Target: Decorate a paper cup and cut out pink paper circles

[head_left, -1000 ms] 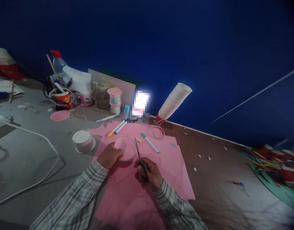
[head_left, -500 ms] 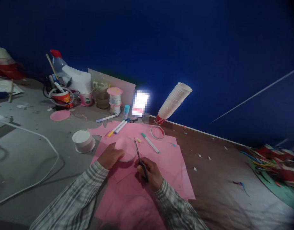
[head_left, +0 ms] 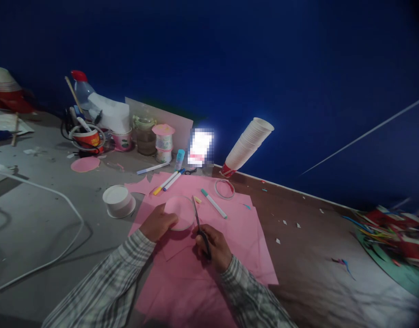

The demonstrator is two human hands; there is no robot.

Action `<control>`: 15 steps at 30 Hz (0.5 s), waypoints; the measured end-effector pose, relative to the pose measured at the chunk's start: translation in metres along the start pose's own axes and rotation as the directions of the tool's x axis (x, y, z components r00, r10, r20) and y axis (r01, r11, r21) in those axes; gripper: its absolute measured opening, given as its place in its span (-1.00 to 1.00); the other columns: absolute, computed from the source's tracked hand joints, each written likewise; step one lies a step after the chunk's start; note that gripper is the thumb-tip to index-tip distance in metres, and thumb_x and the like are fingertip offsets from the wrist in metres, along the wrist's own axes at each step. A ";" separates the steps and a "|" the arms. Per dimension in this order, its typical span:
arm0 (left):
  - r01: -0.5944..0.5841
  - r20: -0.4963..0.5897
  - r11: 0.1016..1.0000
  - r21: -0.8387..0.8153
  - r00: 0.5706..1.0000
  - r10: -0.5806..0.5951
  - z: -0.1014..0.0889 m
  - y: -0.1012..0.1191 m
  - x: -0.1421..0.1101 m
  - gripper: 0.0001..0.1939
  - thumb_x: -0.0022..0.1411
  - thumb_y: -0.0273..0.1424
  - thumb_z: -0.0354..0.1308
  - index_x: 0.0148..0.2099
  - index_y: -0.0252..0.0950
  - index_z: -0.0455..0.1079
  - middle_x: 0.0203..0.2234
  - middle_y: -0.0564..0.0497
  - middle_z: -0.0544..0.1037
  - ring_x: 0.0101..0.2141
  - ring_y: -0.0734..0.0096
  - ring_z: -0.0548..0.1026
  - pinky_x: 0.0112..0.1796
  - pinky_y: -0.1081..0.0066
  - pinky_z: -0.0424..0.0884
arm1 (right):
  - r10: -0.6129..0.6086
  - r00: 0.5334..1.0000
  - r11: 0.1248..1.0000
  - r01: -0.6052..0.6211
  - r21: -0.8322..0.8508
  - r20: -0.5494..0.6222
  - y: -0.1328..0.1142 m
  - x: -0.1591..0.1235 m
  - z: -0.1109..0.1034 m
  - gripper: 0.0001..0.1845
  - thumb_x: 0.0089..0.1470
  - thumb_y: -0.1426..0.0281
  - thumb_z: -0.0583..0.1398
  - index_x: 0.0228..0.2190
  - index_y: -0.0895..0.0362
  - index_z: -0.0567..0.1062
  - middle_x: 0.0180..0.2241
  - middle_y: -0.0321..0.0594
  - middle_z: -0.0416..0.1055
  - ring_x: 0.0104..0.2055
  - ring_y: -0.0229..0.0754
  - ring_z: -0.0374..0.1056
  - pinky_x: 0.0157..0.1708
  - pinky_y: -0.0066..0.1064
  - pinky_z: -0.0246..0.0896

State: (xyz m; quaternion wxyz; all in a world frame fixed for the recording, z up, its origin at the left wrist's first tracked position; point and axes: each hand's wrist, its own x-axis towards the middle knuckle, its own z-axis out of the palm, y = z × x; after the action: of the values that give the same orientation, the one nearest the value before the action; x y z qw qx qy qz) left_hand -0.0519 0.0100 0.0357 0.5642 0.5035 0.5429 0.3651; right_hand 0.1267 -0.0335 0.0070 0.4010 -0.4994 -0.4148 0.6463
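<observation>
My left hand (head_left: pixel 160 222) pinches the left edge of a round pink paper disc (head_left: pixel 179 212), its thumb on top. In my right hand (head_left: pixel 214 246) is a pair of scissors (head_left: pixel 197 218), the fingers closed round the dark handles. The blades point away from me and lie close along the disc's right edge; I cannot tell if they touch it. Both hands are over pink paper sheets (head_left: pixel 240 232). Beyond the disc a green-capped marker (head_left: pixel 214 203) lies on the paper, along with a yellow-capped marker (head_left: pixel 165 183) and a blue-capped marker (head_left: pixel 174 179).
An upturned white paper cup (head_left: pixel 118 200) stands left of the sheets. A leaning stack of paper cups (head_left: pixel 247 146), a ring (head_left: pixel 225 189) and a glue stick (head_left: pixel 179 160) are farther back. A white cable (head_left: pixel 67 200) crosses the left side. Paper scraps (head_left: pixel 278 241) lie at right.
Almost nothing differs. The scissors and the disc have shifted only very slightly; both hands keep their places and their hold.
</observation>
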 end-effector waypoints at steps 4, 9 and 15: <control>0.008 -0.001 1.000 -0.001 1.000 -0.008 0.000 -0.003 0.001 -0.80 -0.23 -0.28 0.04 -0.65 -0.22 0.07 -0.73 0.20 0.09 -0.62 0.55 0.06 -0.56 0.44 0.03 | 0.003 1.000 1.000 -0.003 -0.002 -0.011 0.006 0.001 -0.001 -0.62 -0.26 0.14 0.36 -0.45 0.14 0.45 -0.76 -0.48 0.22 -0.76 -0.37 0.16 -0.77 -0.59 -0.01; 0.015 -0.002 1.000 0.001 1.000 -0.015 -0.001 -0.005 0.002 -0.84 -0.22 -0.30 0.04 -0.63 -0.23 0.11 -0.72 0.20 0.10 -0.61 0.53 0.07 -0.55 0.44 0.04 | 0.015 1.000 1.000 -0.015 -0.017 -0.020 0.001 0.000 0.001 -0.63 -0.28 0.15 0.36 -0.47 0.13 0.46 -0.77 -0.48 0.22 -0.77 -0.37 0.15 -0.78 -0.58 0.00; 0.029 -0.019 0.999 -0.025 0.999 -0.029 -0.003 -0.012 0.005 -0.86 -0.25 -0.35 0.04 -0.64 -0.23 0.11 -0.72 0.18 0.14 -0.59 0.51 0.09 -0.55 0.44 0.05 | 0.026 1.000 0.999 -0.026 -0.018 -0.005 0.007 0.002 -0.001 -0.59 -0.27 0.12 0.35 -0.45 0.14 0.44 -0.78 -0.47 0.23 -0.80 -0.38 0.09 -0.84 -0.60 -0.10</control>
State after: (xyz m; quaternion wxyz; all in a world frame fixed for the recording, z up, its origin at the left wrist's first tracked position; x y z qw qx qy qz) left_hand -0.0560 0.0127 0.0230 0.5703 0.4853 0.5510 0.3682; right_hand 0.1263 -0.0341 0.0000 0.3890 -0.5098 -0.4129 0.6468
